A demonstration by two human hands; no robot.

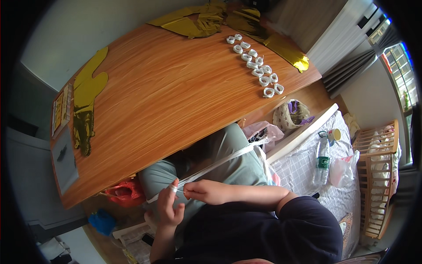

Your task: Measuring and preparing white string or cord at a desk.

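One left hand (168,207) half open, fingers up, white string (220,163) wound on a finger — right hand (203,192) closed, pinching it. String crosses trousers (233,138); surface (167,79) just beyond — white rings (252,64), gold foil (187,27) on it.

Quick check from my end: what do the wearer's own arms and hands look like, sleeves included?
The left hand and right hand are both bare and ungloved. The right forearm is uncovered up to a loose, short sleeve in a plain, dark navy fabric. The left forearm is uncovered where it shows; where its own sleeve ends is unclear.
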